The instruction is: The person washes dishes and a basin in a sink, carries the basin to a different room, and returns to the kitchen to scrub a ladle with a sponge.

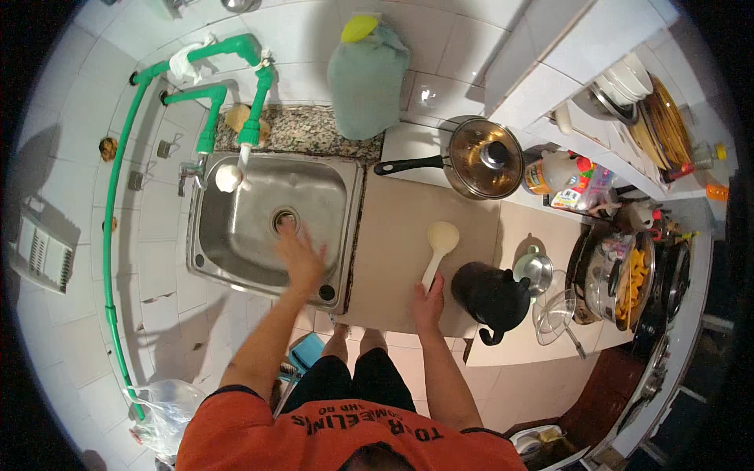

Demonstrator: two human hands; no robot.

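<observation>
My left hand [301,258] is over the stainless steel sink [247,241], blurred, with its fingers apart and nothing seen in it. Its fingertips overlap the drain [286,220] in the picture; whether they touch the basin I cannot tell. Close to the counter's front edge, my right hand [428,303] grips the handle of a cream-white serving spoon [443,236], whose round head points away from me. Just right of that hand stands a black kettle [480,294]. A tap with a white round cover [228,178] hangs over the sink's far left part.
A lidded saucepan [483,168] sits behind the counter board [394,271], handle pointing left. Farther right are a metal cup [533,274], a wire strainer [555,318] and a pot with orange food [633,288]. Green pipes [112,235] line the left wall. A cloth [368,88] hangs behind.
</observation>
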